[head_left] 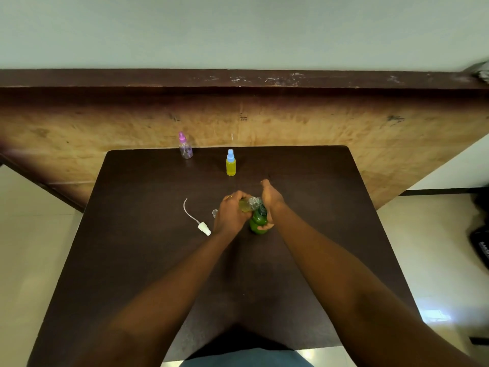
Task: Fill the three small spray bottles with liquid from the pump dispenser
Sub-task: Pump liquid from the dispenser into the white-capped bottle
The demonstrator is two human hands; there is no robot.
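Note:
At the middle of the dark table (137,260) my left hand (229,211) holds a small clear spray bottle (248,203), tilted sideways, with yellowish liquid in it. Its mouth sits against the top of the green pump dispenser (258,221). My right hand (270,201) grips that dispenser, palm over its top and thumb around its lower body. A blue-capped spray bottle (230,163) full of yellow liquid stands upright further back. A pink-capped clear spray bottle (185,146) stands at the far left edge. A white spray head with its tube (197,221) lies left of my hands.
A small clear cap (214,213) sits on the table just left of my left hand. A worn wooden panel (291,123) rises behind the table's far edge. Dark bags (480,242) lie on the tiled floor to the right.

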